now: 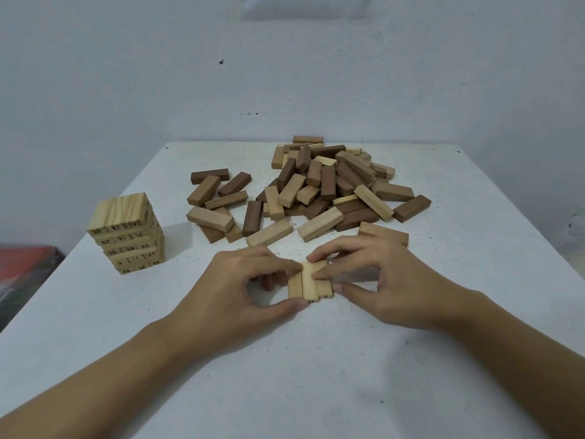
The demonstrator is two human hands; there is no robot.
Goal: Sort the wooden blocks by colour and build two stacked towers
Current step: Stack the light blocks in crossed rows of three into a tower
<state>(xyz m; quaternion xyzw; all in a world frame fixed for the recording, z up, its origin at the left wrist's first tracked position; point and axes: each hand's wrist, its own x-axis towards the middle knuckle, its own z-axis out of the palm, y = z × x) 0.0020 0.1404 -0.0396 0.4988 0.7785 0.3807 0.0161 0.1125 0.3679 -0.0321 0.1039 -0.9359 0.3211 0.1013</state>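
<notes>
The biggest hazard I see is the loose pile (329,185) of dark and pale blocks at the far right of centre. Several lean on one another, so pulling one from low down could, I judge, send others sliding toward the table's far edge.

Next is the pale numbered tower (126,232) at the left, several layers high and square, well apart from the hands. A forearm swung across to add a layer could clip it.

The smallest worry is the three-block row (310,280) near centre, pale pieces lying side by side and touching on the table. The left hand (240,280) pinches it between forefinger and thumb from the left, and the right hand (373,280) pinches it the same way from the right. If I had this row lifted as one layer, uneven squeeze would likely let the middle block drop out or the row fan apart. A tan block lies just behind the right hand's knuckles and could be nudged.

The wall (285,74) behind is plain, pale and scuffed, and it meets the table's far edge. The white table (316,359) is matte and peppered with dark flecks. Something red (25,261) sits low off the left edge, too blurred to name. A small dark speck (221,61) marks the wall.
</notes>
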